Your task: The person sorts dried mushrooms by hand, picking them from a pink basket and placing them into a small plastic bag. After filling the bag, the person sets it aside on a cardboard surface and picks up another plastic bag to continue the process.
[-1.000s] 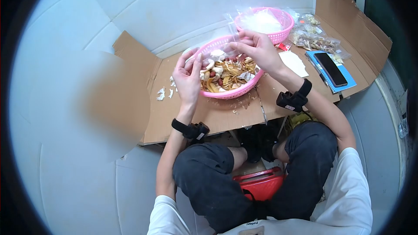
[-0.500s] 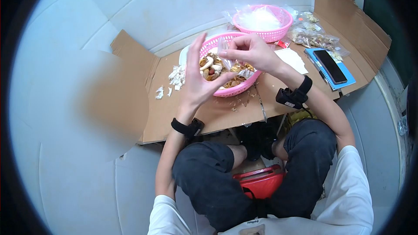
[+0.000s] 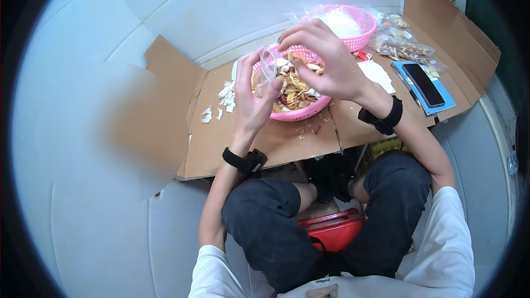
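Over the near pink basket [image 3: 301,115], my left hand [image 3: 255,91] pinches a small clear plastic bag [image 3: 268,65] between thumb and fingers. The bag hangs above the left part of the basket. My right hand [image 3: 326,60] is just right of the bag, its thumb and fingers apart, holding nothing that I can see. Below both hands, the basket contains a mix of yellowish strips, white pieces and reddish-brown pieces [image 3: 298,92]. The hands hide part of its rim and contents.
White scraps [image 3: 227,96] lie left of the basket on the cardboard [image 3: 265,146]. Behind stands a second pink basket [image 3: 361,40] with clear bags. Filled bags [image 3: 406,49], white paper [image 3: 376,76], and a phone [image 3: 423,84] on a blue notebook [image 3: 445,101] are at right.
The small bag has passed from my right hand to my left hand, which has closed on it. My right hand has opened and moved slightly right.
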